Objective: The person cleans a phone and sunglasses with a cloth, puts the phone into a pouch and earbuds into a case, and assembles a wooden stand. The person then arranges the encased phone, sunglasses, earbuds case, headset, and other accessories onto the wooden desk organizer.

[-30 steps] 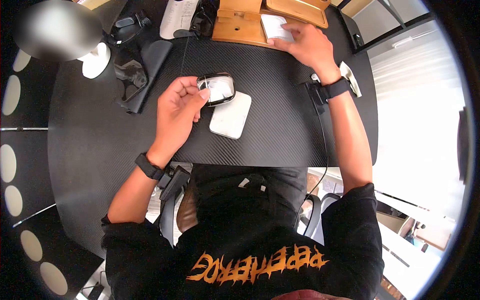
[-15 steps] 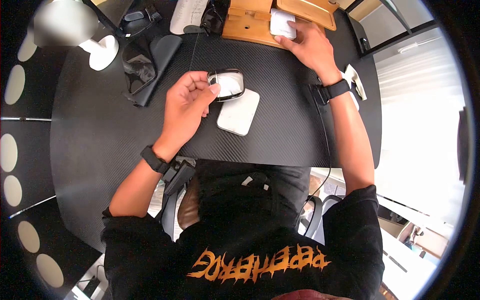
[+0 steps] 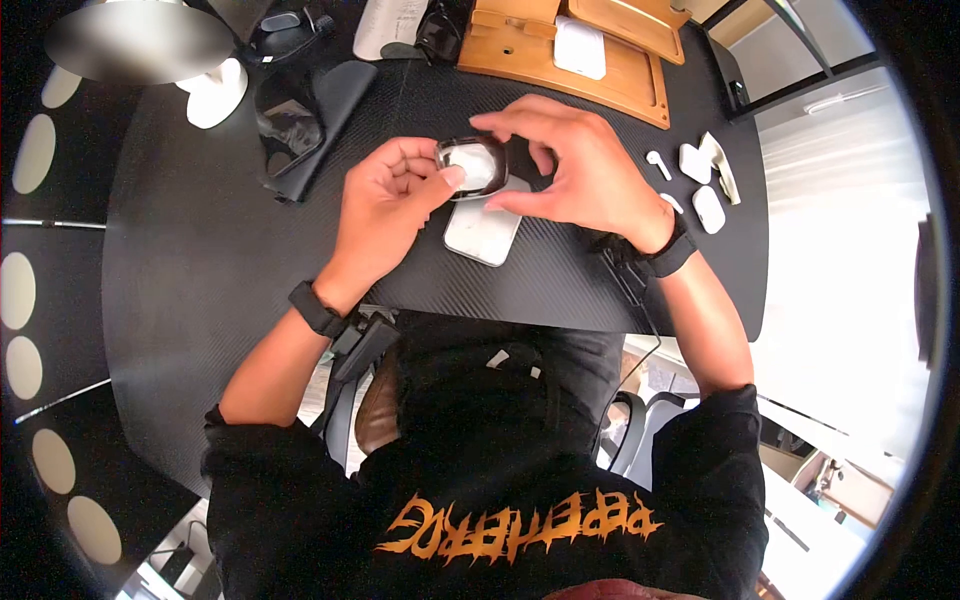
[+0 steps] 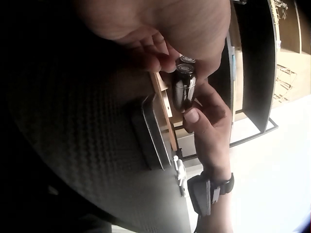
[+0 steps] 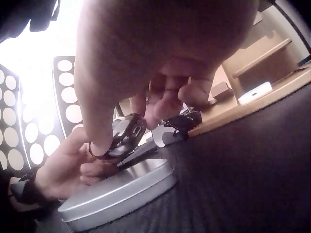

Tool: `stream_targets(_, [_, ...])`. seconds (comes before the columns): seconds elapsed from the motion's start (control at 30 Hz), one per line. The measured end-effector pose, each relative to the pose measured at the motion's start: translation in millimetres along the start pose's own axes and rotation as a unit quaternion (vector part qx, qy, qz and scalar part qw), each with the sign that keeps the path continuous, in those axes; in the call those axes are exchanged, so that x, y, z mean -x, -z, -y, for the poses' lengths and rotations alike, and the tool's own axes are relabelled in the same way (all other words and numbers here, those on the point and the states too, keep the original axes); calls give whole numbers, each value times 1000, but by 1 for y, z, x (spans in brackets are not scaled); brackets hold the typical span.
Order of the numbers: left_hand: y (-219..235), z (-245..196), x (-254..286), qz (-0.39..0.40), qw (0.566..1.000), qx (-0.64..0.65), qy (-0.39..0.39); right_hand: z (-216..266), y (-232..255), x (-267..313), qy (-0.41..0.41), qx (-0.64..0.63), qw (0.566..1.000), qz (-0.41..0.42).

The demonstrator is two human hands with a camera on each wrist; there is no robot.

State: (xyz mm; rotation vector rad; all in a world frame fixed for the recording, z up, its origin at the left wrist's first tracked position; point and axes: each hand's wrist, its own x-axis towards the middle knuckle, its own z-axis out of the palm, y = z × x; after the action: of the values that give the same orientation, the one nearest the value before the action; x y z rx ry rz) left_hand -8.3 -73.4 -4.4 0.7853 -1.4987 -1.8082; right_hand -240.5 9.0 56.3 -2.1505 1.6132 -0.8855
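Note:
My left hand (image 3: 395, 200) grips the left end of a glossy dark rounded case (image 3: 472, 166), its upper face bright with reflections, thumb on top. From the other side my right hand (image 3: 590, 170) reaches round the case, finger at the far edge and thumb at the near edge. In the left wrist view the case (image 4: 184, 92) stands on end, with the right thumb at its lower end. Beneath the hands a silvery-white rounded tin (image 3: 482, 238) lies on the black table, partly covered in the head view. Its raised metal rim shows in the right wrist view.
A wooden stand (image 3: 630, 90) at the back bears a flat white box (image 3: 580, 48). White earbuds (image 3: 658, 165) and small white case pieces (image 3: 708, 210) lie at the right. A black folded mat (image 3: 325, 130), sunglasses (image 3: 438, 32) and a white lamp base (image 3: 216, 95) are at the left and back.
My right hand has left the flat white box on the wooden stand and come back toward me to the dark case. The left hand keeps holding the case above the tin.

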Motion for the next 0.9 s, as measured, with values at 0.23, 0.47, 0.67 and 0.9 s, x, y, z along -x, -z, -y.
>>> stream_targets(0.23, [0,-3,-1,22,1000,-5,6,-1,-8,4,50,60,996,-44])
stream_targets(0.47, [2,1,0,-1,1000,0,-27,-44,21,11,-106,82,980,-144])
stream_targets(0.67, [3,4,-2,7,999,-10,-34,-86,44,3,-285,214,910,-213])
stream_targets(0.9, [2,2,-2,3,999,-19,-32,-107,36,-19,-341,290,860,-244])
